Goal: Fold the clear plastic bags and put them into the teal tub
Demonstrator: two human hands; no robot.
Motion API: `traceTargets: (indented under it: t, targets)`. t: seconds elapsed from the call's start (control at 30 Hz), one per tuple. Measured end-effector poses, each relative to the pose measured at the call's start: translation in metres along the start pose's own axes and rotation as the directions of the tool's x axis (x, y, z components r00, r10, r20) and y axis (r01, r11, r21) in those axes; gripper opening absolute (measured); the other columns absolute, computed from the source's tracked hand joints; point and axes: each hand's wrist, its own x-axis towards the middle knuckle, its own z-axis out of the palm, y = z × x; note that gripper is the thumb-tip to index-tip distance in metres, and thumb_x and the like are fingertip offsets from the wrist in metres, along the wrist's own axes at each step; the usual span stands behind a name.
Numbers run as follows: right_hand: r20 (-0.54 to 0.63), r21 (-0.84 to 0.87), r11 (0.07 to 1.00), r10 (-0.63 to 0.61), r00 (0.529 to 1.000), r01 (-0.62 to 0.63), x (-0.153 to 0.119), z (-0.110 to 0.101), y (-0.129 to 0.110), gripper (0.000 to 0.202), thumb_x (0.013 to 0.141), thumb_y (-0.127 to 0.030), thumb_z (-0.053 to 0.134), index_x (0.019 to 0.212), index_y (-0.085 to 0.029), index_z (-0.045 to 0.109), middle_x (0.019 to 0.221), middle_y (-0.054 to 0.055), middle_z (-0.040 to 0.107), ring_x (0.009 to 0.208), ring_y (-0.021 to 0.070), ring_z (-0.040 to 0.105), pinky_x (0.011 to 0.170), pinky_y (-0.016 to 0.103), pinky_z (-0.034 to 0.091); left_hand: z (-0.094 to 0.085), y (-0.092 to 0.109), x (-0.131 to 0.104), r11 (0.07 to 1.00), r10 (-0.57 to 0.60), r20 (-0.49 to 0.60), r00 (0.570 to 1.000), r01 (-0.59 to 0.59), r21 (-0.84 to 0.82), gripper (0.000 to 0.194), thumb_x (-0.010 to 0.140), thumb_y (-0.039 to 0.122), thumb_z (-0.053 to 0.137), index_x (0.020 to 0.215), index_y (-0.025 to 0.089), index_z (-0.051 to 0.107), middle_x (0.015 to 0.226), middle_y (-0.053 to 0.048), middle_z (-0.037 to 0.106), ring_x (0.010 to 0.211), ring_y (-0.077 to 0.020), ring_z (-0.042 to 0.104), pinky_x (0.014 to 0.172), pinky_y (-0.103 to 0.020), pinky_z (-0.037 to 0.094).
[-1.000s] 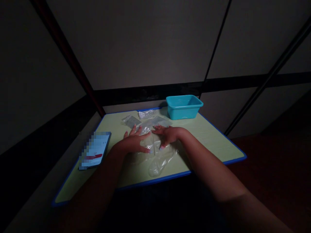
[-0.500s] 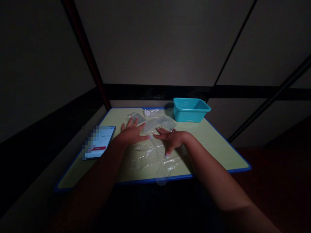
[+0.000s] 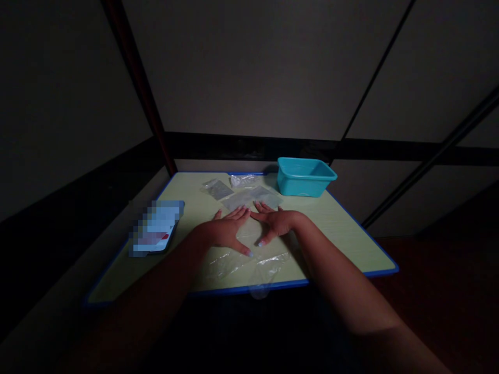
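Both arms are stretched out over the counter (image 3: pixel 343 239), the left one brought in from the lower left of the frame and the right one from the lower right, with the right wrist kinked so that hand is angled inward. The hands are laid palm down around the middle of the frame, fingertips aimed away and in toward each other, close to meeting. On the left hand (image 3: pixel 227 231) the middle fingers are kept together while the thumb and the outermost finger are splayed off; on the right hand (image 3: pixel 278 224) the fingers are a bit more fanned. Both are opened out pretty flat and nothing is gripped by either. A thin clear plastic bag (image 3: pixel 270 264) is spread under them, center to lower center, and its near end is hung over the blue edge of the counter. How hard it's being pressed can't be told. Just past the fingertips a flat greyish sheet (image 3: pixel 237 200) is laid out, with a small grey packet (image 3: pixel 219 190) and a crumpled clear wrapper (image 3: pixel 242 181) beyond. A phone (image 3: pixel 166 221), partly pixelated, is set left of center, and a teal bin (image 3: pixel 302 186) is parked right of center.
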Motion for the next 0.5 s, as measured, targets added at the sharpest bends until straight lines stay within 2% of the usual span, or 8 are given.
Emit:
traceTargets:
  t: [0.2,0.37,0.5]
  targets:
    - [-0.015,0.006,1.000,0.022,1.000,-0.021,0.002,0.004,0.005,0.123,0.052,-0.064,0.070,0.141,-0.030,-0.007,0.145,0.010,-0.024,0.131,0.0361,-0.020,0.096,0.067,-0.005,-0.003,0.003,-0.004,1.000,-0.030,0.027,0.999,0.030,-0.006,0.126,0.053,0.075,0.056,0.142,0.019,-0.013,0.146,-0.010,-0.018,0.135,-0.0327,-0.011,0.102,-0.061,0.002]
    - [-0.237,0.003,0.999,0.031,0.971,-0.032,-0.023,0.026,0.013,0.112,0.060,-0.069,0.059,0.142,-0.030,-0.007,0.146,0.010,-0.022,0.133,0.0338,-0.018,0.098,0.063,-0.007,-0.001,0.003,-0.002,0.999,-0.034,-0.005,0.999,0.034,-0.029,0.128,0.049,0.078,0.055,0.142,0.020,-0.010,0.146,-0.011,-0.017,0.135,-0.0328,-0.010,0.101,-0.062,-0.001]
    - [-0.326,-0.071,0.997,0.000,0.945,-0.025,-0.050,0.050,0.028,0.102,0.067,-0.073,0.047,0.143,-0.028,-0.004,0.148,0.011,-0.011,0.135,0.0321,-0.008,0.100,0.060,-0.007,0.001,0.003,-0.001,0.998,-0.045,-0.047,0.998,0.042,-0.047,0.123,0.051,0.080,0.053,0.143,0.023,-0.005,0.148,-0.009,-0.013,0.135,-0.0332,-0.009,0.100,-0.063,-0.004]
